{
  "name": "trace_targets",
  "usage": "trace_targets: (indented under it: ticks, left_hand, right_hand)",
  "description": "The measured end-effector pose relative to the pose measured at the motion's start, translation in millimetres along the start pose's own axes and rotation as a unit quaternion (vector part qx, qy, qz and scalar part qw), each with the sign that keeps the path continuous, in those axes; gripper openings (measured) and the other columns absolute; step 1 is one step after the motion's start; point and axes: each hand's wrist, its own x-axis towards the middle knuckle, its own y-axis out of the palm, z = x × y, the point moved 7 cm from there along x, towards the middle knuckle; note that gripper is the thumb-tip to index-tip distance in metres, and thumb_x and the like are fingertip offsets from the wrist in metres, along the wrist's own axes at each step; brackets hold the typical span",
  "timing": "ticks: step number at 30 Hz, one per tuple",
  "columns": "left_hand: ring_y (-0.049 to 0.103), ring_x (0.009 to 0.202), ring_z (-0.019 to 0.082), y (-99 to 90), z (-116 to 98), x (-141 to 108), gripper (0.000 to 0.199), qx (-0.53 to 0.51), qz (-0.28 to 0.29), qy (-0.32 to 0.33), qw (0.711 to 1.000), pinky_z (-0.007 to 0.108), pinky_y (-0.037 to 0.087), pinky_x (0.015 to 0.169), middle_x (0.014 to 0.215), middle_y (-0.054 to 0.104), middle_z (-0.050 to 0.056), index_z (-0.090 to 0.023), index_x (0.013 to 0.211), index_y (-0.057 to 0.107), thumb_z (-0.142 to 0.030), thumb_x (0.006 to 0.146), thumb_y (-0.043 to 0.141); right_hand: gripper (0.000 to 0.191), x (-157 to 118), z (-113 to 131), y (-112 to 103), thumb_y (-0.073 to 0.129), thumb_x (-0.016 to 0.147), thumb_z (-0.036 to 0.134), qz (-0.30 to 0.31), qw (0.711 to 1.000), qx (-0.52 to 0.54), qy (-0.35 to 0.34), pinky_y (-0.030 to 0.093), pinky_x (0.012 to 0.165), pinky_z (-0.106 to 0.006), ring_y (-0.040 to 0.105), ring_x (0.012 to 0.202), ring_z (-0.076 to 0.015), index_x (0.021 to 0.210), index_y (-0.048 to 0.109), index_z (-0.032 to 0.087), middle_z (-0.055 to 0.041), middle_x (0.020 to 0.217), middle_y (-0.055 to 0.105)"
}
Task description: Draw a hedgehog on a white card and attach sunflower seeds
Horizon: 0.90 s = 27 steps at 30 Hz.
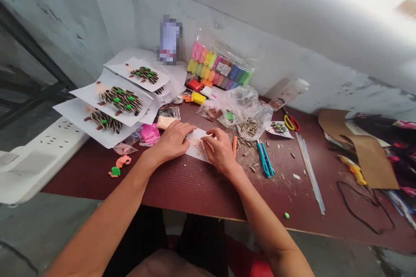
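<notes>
Paper sheet (198,146) bearing a pinkish shape (199,146) is laid on the counter (182,186). It is touched by the left hand (173,140) at its left edge and by the right hand (221,150) on its right part, the hands being held apart, neither clamped. An orange stick (234,146) is seen just beside the right hand, with sunflower seeds (247,127) heaped in a plastic bag nearby.

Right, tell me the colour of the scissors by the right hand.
The scissors have blue handles, best seen in the head view.

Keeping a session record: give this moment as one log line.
left hand: on paper sheet | right hand: on same sheet | beside: orange clay strip
</notes>
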Motion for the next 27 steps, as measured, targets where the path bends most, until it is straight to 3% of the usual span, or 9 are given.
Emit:
trace_targets:
  ticks: [8,14,19,22,27]
  left_hand:
    - [0.062,0.11,0.027,2.8,-3,-2,0.048,0.009,0.002,0.012,1.0,0.05,0.042,0.112,0.115,0.071,0.01,-0.017,0.124,0.065,-0.009,0.08,0.048]
    - [0.06,0.109,0.028,4.7,-4,-2,0.05,0.021,0.011,0.022,0.999,0.051,0.043,0.109,0.114,0.07,0.011,-0.018,0.125,0.065,-0.008,0.079,0.048]
    - [0.06,0.108,0.029,4.7,-1,-1,0.051,0.017,0.012,0.02,1.0,0.048,0.046,0.103,0.112,0.069,0.011,-0.017,0.125,0.065,-0.009,0.078,0.049]
    - [0.059,0.108,0.029,5.3,1,-1,0.052,0.006,0.016,0.02,1.0,0.048,0.047,0.102,0.112,0.069,0.011,-0.018,0.124,0.065,-0.008,0.076,0.049]
    - [0.06,0.104,0.028,4.8,4,0,0.051,0.008,0.008,0.012,1.0,0.046,0.047,0.101,0.11,0.069,0.011,-0.016,0.122,0.066,-0.006,0.075,0.047]
  right_hand:
    - [0.038,-2,6,14,0.047,0.104,0.016,0.076,0.994,-0.075,-0.029,0.039,0.094,-0.04,0.052,0.109,-0.0246,0.129,0.072,0.032,-0.0107,0.13,0.061]
    - [0.034,-1,7,17,0.05,0.103,0.019,0.095,0.992,-0.084,-0.018,0.038,0.093,-0.04,0.051,0.109,-0.0257,0.125,0.073,0.031,-0.011,0.131,0.06]
    - [0.033,-1,11,11,0.05,0.101,0.015,0.059,0.995,-0.07,-0.029,0.038,0.09,-0.04,0.053,0.102,-0.0239,0.117,0.075,0.028,-0.0107,0.126,0.062]
    - [0.033,-5,20,6,0.049,0.099,0.01,0.038,0.996,-0.036,-0.077,0.039,0.09,-0.039,0.053,0.095,-0.0203,0.106,0.077,0.025,-0.0091,0.117,0.064]
    - [0.029,-16,48,12,0.049,0.098,0.012,0.063,0.978,-0.005,-0.198,0.04,0.085,-0.038,0.051,0.087,-0.02,0.096,0.076,0.023,-0.0072,0.096,0.064]
